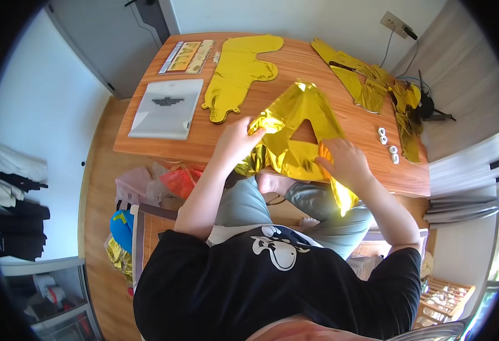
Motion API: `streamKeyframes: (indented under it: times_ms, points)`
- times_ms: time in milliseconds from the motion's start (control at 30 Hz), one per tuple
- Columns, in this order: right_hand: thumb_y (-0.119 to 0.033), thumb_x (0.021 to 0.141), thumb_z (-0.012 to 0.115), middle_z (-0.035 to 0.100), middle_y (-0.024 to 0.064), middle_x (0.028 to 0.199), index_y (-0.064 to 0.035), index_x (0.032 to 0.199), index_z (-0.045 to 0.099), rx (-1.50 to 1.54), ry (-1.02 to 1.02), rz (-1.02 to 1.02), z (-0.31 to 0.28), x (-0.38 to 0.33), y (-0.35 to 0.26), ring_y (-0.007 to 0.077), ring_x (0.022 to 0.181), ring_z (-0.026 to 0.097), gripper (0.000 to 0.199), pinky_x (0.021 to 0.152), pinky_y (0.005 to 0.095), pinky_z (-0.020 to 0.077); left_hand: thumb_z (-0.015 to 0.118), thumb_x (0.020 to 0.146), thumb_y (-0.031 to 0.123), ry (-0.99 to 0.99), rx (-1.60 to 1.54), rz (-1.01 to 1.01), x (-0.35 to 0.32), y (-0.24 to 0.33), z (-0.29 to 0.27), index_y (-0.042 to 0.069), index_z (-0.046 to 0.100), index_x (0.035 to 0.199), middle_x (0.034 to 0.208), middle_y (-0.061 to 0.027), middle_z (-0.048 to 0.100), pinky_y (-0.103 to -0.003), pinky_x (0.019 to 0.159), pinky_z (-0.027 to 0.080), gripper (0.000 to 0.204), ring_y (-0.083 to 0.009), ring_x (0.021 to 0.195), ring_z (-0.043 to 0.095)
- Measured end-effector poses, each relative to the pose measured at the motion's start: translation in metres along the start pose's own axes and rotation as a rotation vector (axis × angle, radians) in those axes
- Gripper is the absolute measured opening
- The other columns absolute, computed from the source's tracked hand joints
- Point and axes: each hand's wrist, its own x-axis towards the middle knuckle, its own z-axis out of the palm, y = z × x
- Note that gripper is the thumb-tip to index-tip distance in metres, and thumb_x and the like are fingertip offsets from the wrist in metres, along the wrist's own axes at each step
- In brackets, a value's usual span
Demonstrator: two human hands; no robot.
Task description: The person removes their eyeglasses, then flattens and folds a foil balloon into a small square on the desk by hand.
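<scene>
A flat, shiny gold foil balloon (pixel 309 111) shaped like a letter A, with a triangular hole, slants over the near table edge. My left hand (pixel 241 139) is closed on its crumpled left side. At its lower right, my right hand (pixel 347 163) pinches the foil, and a bright strip hangs down below the fingers toward my thigh. Beyond my left hand, a second flat gold foil balloon (pixel 235 65) shaped like a letter F lies on the table.
On the wooden table (pixel 147 149) are a frosted plastic bag (pixel 167 108), a printed package (pixel 187 57), more gold foil balloons (pixel 369 85) and small white ribbon rolls (pixel 394 154). A black device with cables (pixel 428 105) stands at right. A red plastic bag (pixel 181 181) hangs below the near edge.
</scene>
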Motion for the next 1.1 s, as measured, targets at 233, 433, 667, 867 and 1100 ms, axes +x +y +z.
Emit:
streamKeyframes:
  times_ms: [233, 433, 667, 867, 1100]
  points:
    - [-0.045, 0.099, 0.064, 0.052, 0.0160, 0.151, -0.0044, 0.147, 0.051, -0.091, 0.432, -0.097, 0.050, 0.022, 0.056, 0.0363, 0.137, 0.050, 0.065, 0.113, 0.0482, 0.0429, 0.082, 0.086, 0.042, 0.122, 0.259, 0.031, 0.029, 0.003, -0.012, 0.005, 0.060, 0.140, 0.104, -0.0148, 0.077, -0.039, 0.084, 0.056, 0.069, -0.0290, 0.098, 0.074]
    - [-0.047, 0.099, 0.063, 0.053, 0.0174, 0.149, -0.0050, 0.148, 0.050, -0.087, 0.528, -0.130, 0.056, 0.032, 0.063, 0.0358, 0.137, 0.049, 0.066, 0.117, 0.0487, 0.0380, 0.085, 0.084, 0.031, 0.265, 0.264, 0.127, 0.023, -0.039, -0.032, 0.007, 0.058, 0.142, 0.090, -0.0088, 0.073, -0.038, 0.075, 0.055, 0.068, -0.0245, 0.082, 0.070]
    - [-0.037, 0.100, 0.065, 0.057, 0.0179, 0.145, -0.0047, 0.140, 0.059, 0.093, 0.519, -0.351, -0.002, 0.043, -0.026, 0.0378, 0.134, 0.053, 0.052, 0.112, 0.0492, 0.0424, 0.087, 0.080, 0.038, 0.670, 0.493, 0.236, -0.005, -0.071, -0.041, 0.006, 0.059, 0.139, 0.107, -0.0131, 0.070, -0.043, 0.087, 0.054, 0.073, -0.0331, 0.097, 0.068]
    - [-0.028, 0.093, 0.070, 0.063, 0.0125, 0.140, -0.0106, 0.123, 0.073, 0.435, 0.439, -0.615, 0.006, 0.162, -0.131, 0.0332, 0.124, 0.062, 0.035, 0.102, 0.0455, 0.0521, 0.087, 0.077, 0.043, 0.632, 0.524, 0.167, 0.010, -0.059, -0.023, 0.002, 0.057, 0.136, 0.108, -0.0211, 0.069, -0.050, 0.089, 0.053, 0.078, -0.0430, 0.101, 0.065]
    - [-0.028, 0.090, 0.073, 0.073, 0.0088, 0.117, -0.0116, 0.109, 0.079, 0.345, 0.263, -0.546, 0.023, 0.224, -0.169, 0.0320, 0.116, 0.065, 0.026, 0.097, 0.0435, 0.0544, 0.082, 0.082, 0.027, 0.637, 0.380, 0.137, 0.011, -0.064, -0.015, 0.002, 0.054, 0.139, 0.109, -0.0215, 0.066, -0.050, 0.090, 0.052, 0.068, -0.0428, 0.103, 0.063]
